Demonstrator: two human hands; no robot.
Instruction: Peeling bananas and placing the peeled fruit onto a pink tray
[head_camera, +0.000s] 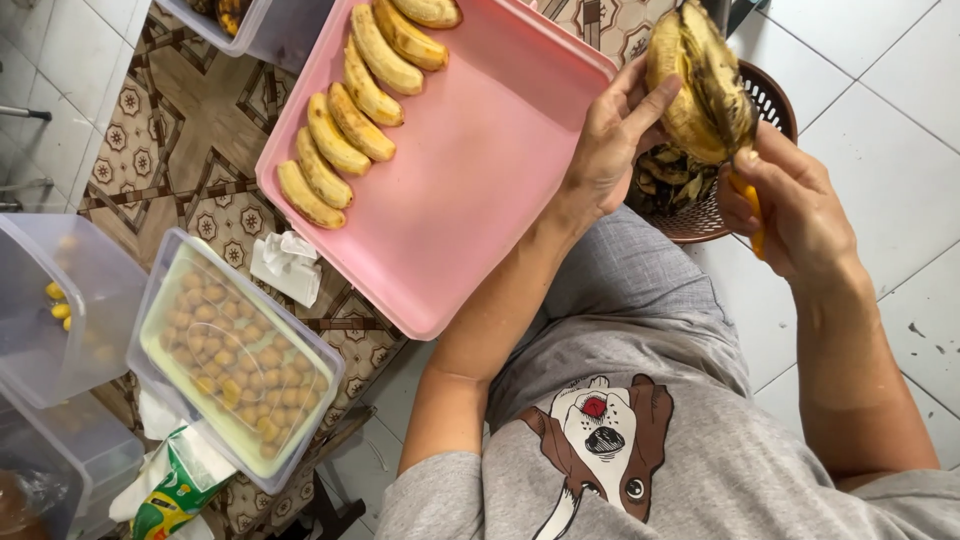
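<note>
Fabric of a grey shirt with a dog print (600, 440) fills the lower middle of the frame. Above it, the left hand (610, 140) has its grip clamped on a ripe, dark-spotted banana (700, 80) at upper right. The right hand (790, 200), just below the fruit, is closed around an orange-handled tool (750, 205) that touches the peel. Behind the hands sits a brown basket (775, 100) holding peel scraps. Left of centre, a pink tray (480, 180) carries a row of peeled bananas (350, 130) on the patterned worktop (190, 130). At lower left, a lidded clear container (235, 360) holds small yellow pieces.
</note>
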